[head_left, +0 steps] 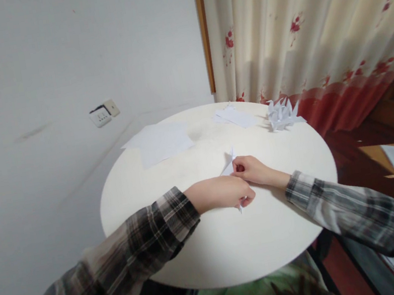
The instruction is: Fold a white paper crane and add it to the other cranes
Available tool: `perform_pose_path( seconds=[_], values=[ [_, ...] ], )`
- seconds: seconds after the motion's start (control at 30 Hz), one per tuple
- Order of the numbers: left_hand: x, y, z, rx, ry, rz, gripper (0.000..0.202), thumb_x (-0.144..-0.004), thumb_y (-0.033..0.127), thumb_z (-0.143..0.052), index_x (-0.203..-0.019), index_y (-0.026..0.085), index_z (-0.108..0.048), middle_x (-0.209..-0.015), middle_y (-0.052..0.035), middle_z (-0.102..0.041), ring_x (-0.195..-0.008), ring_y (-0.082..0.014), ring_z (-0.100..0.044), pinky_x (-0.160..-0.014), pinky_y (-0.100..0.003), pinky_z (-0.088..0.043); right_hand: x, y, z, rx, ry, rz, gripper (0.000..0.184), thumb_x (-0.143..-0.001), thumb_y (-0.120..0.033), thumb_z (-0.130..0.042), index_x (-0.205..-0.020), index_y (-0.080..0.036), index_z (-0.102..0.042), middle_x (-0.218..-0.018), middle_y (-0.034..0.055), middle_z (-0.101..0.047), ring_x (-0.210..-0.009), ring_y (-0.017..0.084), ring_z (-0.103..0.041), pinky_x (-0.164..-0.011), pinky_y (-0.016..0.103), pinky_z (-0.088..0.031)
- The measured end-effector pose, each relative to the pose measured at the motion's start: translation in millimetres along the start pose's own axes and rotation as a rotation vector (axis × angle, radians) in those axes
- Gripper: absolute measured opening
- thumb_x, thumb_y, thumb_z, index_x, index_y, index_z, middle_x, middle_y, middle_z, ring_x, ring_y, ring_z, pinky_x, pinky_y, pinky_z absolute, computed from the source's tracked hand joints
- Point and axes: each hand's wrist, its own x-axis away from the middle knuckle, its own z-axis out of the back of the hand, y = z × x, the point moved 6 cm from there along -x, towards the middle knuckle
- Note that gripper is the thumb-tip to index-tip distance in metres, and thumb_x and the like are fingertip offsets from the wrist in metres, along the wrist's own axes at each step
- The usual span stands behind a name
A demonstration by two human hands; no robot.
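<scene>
Folded paper (228, 168) sits at the centre of the frame, between two hands. The right hand (256, 170) has its grip clamped on the upper part; the left hand (227, 191) has its grip pinched on the lower end. Around them spreads a white bench (229, 248), bearing large sheets (164, 143) left of centre, small sheets (237, 116) above centre, and a paper cluster (281, 114) toward the upper right.

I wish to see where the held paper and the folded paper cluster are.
Held paper (228, 168): head view, on its visible far part.
Folded paper cluster (281, 116): head view, on its middle.
</scene>
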Motion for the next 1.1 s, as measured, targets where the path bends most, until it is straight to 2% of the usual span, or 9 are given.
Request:
perform_pose_path(
  seconds=[0.3, 0.53, 0.8, 1.1],
  values=[
    [-5.0, -3.1, -3.9, 0.072, -0.113, 0.053, 0.027, -0.065, -0.009, -0.052, -0.054, 0.014, -0.046, -0.048, 0.0067, -0.038, -0.047, -0.0083, -0.036, -0.048, -0.022, -0.027, 0.0, -0.8, -3.1, -0.001, 0.002, 0.003, 0.014, -0.071, -0.021, -0.06, -0.061, -0.016, -0.052, -0.057, -0.0029, -0.051, -0.054, 0.009, -0.042, -0.053, 0.022, -0.029],
    [-4.8, 4.7, 0.3, 0.081, -0.158, 0.077, 0.03, -0.064, -0.012, -0.051, -0.05, 0.014, -0.044, -0.045, 0.0073, -0.035, -0.045, -0.0076, -0.033, -0.046, -0.022, -0.026, -0.9, -1.5, -4.2, 0.014, 0.002, 0.002, 0.014, -0.071, -0.022, -0.06, -0.061, -0.015, -0.053, -0.057, -0.0025, -0.051, -0.055, 0.009, -0.042, -0.055, 0.022, -0.029],
    [-6.4, 9.1, 1.5, 0.063, -0.245, 0.192, 0.033, -0.066, -0.011, -0.052, -0.047, 0.014, -0.04, -0.043, 0.008, -0.031, -0.043, -0.0078, -0.031, -0.047, -0.023, -0.025, -2.0, -3.0, -5.3, 0.02, 0.003, 0.009, 0.016, -0.073, -0.022, -0.06, -0.061, -0.015, -0.052, -0.059, -0.0026, -0.05, -0.055, 0.009, -0.042, -0.054, 0.021, -0.029],
    [-7.1, 3.4, -4.3, 0.114, -0.259, 0.181, 0.03, -0.064, -0.01, -0.053, -0.049, 0.014, -0.044, -0.044, 0.0079, -0.036, -0.045, -0.0079, -0.035, -0.047, -0.022, -0.026, -1.7, -3.6, -5.3, 0.023, -0.008, -0.002, 0.015, -0.073, -0.021, -0.061, -0.062, -0.015, -0.053, -0.059, -0.0024, -0.05, -0.055, 0.009, -0.042, -0.054, 0.021, -0.03]
  ],
)
